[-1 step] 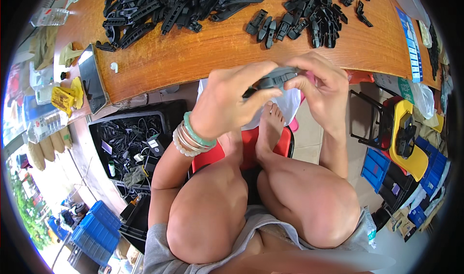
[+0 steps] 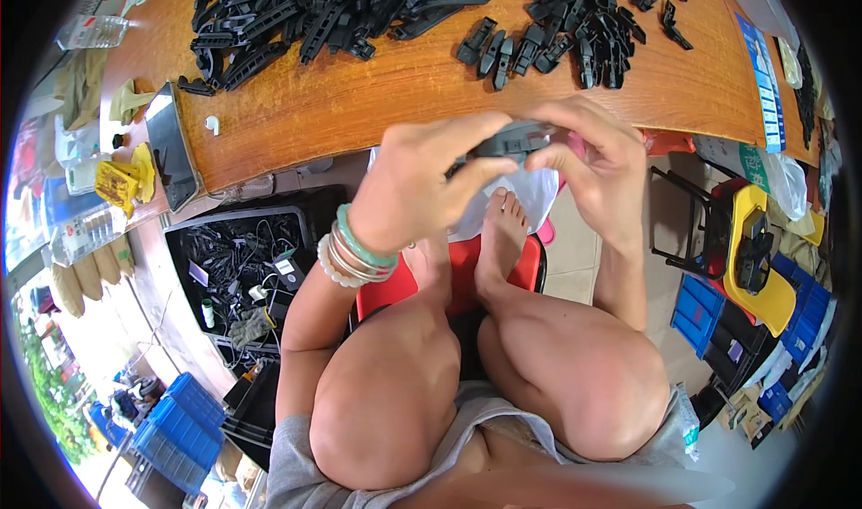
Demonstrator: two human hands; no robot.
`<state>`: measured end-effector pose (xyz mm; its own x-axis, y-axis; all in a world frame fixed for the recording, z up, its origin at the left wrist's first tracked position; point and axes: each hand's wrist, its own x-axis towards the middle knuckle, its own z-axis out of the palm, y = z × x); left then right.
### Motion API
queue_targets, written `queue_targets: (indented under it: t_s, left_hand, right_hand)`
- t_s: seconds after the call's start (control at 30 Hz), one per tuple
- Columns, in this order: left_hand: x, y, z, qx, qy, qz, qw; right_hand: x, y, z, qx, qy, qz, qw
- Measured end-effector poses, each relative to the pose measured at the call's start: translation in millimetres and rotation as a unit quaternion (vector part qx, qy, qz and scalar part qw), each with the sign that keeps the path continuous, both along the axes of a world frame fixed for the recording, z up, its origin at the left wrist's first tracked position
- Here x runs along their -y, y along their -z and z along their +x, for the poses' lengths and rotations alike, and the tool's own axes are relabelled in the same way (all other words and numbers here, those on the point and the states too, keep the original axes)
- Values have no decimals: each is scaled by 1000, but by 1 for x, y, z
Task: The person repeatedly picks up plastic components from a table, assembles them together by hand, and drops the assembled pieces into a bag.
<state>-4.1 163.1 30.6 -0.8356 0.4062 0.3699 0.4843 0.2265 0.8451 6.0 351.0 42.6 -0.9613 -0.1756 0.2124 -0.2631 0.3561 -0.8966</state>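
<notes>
Now I've left hand [image 2: 413, 181] and right hand [image 2: 603, 175] pinching a black plastic part [image 2: 519, 139] end to end, likely for steadiness.

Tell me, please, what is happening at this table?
The person's left hand grips a dark plastic part just off the near edge of the wooden table, while the right hand holds its right end. On the table lie a heap of long black parts and, to its right, many smaller black pieces.
</notes>
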Motion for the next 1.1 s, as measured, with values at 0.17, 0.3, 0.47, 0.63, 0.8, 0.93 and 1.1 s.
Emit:
queue_targets:
  t_s: [0.17, 0.3, 0.47, 0.63, 0.8, 0.93, 1.1]
  left_hand:
    - [17, 6, -16, 55, 57, -57, 995]
    - [13, 9, -67, -111, -44, -92, 989]
    - [-9, 4, -99, -337, -118, -332, 873]
    - [0, 5, -95, -307, -156, -262, 902]
    - [-1, 14, -65, -237, -243, -37, 940]
    - [0, 8, -35, 201, -116, 187, 955]
    - [-4, 8, -23, 382, -22, 267, 885]
  right_hand:
    - [-6, 9, -3, 60, -70, 1, 996]
    - [-3, 13, -19, 7, -39, 84, 996]
    - [17, 27, -34, -181, 44, 337, 923]
    - [16, 46, -48, -261, 56, 314, 911]
    - [14, 50, -49, -252, 128, 12, 959]
    - [22, 28, -42, -69, 125, -280, 949]
    - [12, 25, -21, 116, -21, -304, 945]
